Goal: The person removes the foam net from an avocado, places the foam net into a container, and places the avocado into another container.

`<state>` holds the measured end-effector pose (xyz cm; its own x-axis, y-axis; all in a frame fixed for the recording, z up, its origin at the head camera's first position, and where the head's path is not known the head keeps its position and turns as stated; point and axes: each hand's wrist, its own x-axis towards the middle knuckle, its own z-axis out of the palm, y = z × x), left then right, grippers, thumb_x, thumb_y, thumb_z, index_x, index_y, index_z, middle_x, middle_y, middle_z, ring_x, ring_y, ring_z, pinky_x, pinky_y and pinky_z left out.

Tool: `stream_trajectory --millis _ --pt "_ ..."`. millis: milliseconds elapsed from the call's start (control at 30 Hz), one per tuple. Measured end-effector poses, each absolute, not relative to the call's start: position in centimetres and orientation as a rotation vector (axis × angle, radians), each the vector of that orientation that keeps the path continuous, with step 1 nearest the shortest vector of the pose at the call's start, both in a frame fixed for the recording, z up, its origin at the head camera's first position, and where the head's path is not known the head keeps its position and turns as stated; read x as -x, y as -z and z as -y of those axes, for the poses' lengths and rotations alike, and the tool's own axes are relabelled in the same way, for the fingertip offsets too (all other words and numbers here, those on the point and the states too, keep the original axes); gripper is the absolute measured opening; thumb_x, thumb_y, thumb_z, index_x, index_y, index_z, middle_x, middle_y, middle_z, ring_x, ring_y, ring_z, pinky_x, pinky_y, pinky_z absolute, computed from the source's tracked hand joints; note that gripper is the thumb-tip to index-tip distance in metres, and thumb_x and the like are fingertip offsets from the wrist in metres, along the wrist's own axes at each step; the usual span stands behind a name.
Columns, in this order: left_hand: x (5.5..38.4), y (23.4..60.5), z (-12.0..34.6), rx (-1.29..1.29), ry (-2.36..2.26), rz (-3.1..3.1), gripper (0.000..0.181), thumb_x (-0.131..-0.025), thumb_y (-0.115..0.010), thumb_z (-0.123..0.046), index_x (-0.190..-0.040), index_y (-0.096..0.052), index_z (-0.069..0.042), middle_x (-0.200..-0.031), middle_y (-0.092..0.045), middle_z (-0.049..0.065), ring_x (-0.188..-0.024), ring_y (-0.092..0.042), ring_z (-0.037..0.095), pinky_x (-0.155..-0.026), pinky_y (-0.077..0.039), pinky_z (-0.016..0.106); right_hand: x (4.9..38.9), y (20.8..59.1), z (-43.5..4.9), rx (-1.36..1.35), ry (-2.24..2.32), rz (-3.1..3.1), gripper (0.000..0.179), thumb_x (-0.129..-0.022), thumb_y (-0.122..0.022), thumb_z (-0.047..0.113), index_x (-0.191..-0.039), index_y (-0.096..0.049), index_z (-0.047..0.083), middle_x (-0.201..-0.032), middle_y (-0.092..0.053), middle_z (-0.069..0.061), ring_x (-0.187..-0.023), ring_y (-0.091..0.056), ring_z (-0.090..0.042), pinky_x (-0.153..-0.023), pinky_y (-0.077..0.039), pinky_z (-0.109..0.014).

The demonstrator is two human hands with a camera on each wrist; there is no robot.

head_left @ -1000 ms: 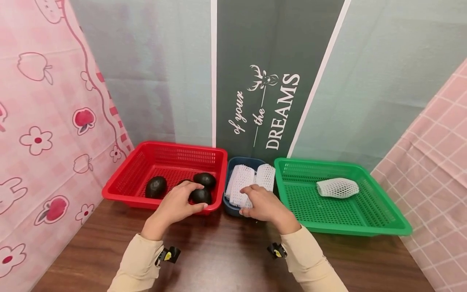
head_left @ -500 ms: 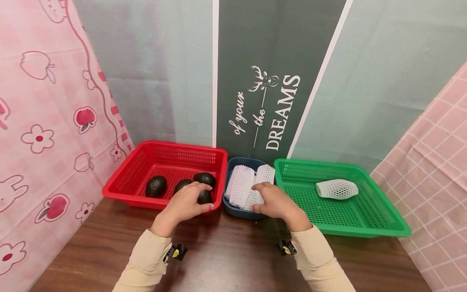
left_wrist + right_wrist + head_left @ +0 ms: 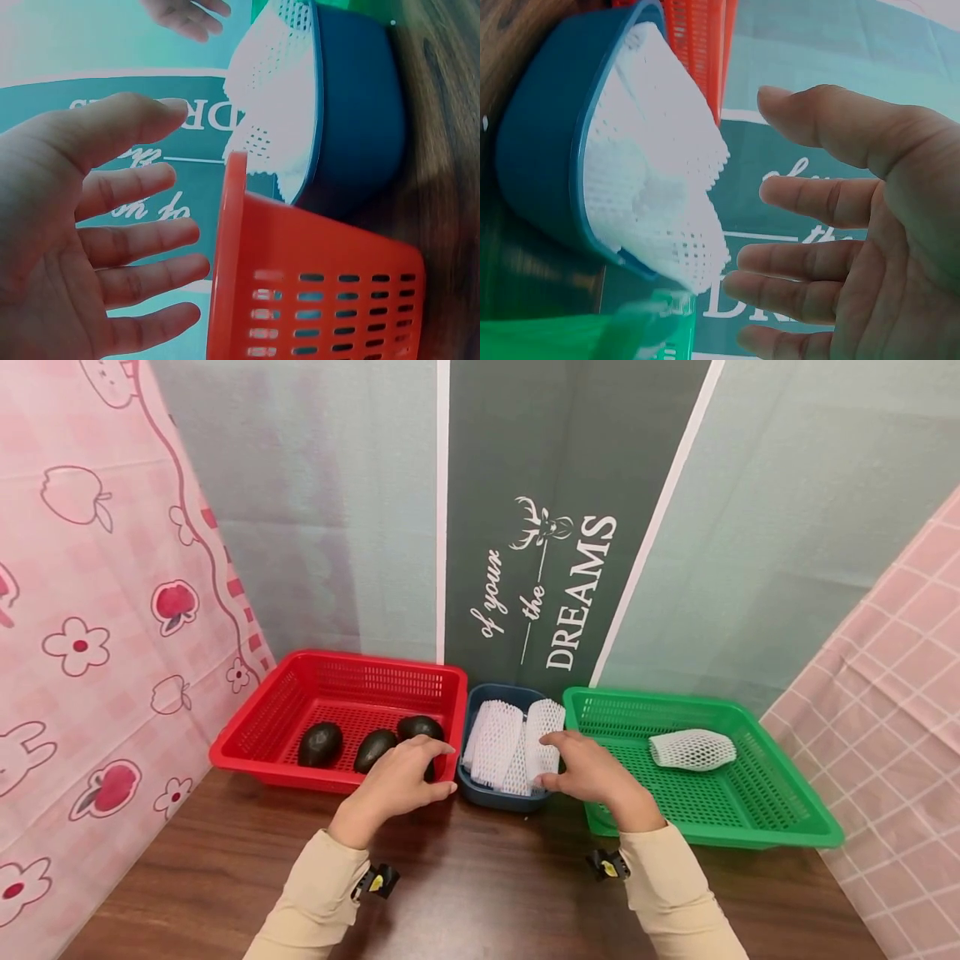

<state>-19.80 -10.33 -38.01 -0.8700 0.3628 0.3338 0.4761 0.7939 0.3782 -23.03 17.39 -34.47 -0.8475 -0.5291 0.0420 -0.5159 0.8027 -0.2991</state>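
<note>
Several dark avocados (image 3: 320, 744) lie in the red basket (image 3: 258, 768), one of them mostly hidden by my left hand (image 3: 397, 783). That hand hovers over the basket's front right corner, holding nothing, with its fingers extended in the left wrist view. White foam net sleeves (image 3: 497, 745) fill the small blue bin (image 3: 498, 800) in the middle. Between this bin and the green basket (image 3: 720, 833) hovers my right hand (image 3: 600, 777), also holding nothing, its fingertips near the rightmost sleeve. In the green basket lies a net-covered item (image 3: 693, 749), probably an avocado in its sleeve.
The red basket, blue bin and green basket stand side by side on a brown wooden table (image 3: 480, 893). Behind them hangs a green printed curtain (image 3: 360, 527). Pink cloths close off the left (image 3: 112, 577) and right (image 3: 885, 693) sides.
Both hands have drifted to the right, the left from above the avocados toward the basket's corner, the right away from the middle of the blue bin. The baskets and their contents stay put.
</note>
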Motion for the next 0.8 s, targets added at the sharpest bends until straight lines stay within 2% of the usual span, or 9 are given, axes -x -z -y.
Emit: stream_trajectory --millis 167,400,800 --pt "19.9 38.1 9.6 0.697 0.67 2.74 0.044 -0.072 -0.078 -0.029 -0.109 -0.067 -0.01 -0.103 -0.061 0.003 -0.091 -0.056 0.017 -0.074 -0.049 0.036 23.5 34.3 -18.4 0.826 0.454 -2.931 0.055 -0.081 -0.072 0.023 -0.123 -0.053 -0.006 -0.121 -0.054 -0.022 -0.114 -0.046 -0.038 -0.091 -0.04 -0.049" --pt "19.7 38.2 8.6 0.763 0.676 2.743 0.043 -0.073 -0.077 -0.031 -0.109 -0.067 -0.01 -0.105 -0.062 0.005 -0.096 -0.056 0.019 -0.079 -0.049 0.036 24.1 34.0 -20.2 0.751 0.468 -2.926 0.056 -0.083 -0.069 0.023 -0.125 -0.051 -0.008 -0.121 -0.053 -0.024 -0.116 -0.044 -0.042 -0.091 -0.037 -0.052" --pt "19.5 38.7 7.5 0.802 0.644 2.74 0.041 -0.075 -0.075 -0.034 -0.109 -0.067 -0.012 -0.105 -0.062 0.004 -0.097 -0.056 0.02 -0.079 -0.048 0.039 24.9 34.2 -22.5 0.695 0.527 -2.931 0.054 -0.084 -0.068 0.024 -0.125 -0.051 -0.007 -0.12 -0.054 -0.025 -0.113 -0.046 -0.044 -0.087 -0.04 -0.054"
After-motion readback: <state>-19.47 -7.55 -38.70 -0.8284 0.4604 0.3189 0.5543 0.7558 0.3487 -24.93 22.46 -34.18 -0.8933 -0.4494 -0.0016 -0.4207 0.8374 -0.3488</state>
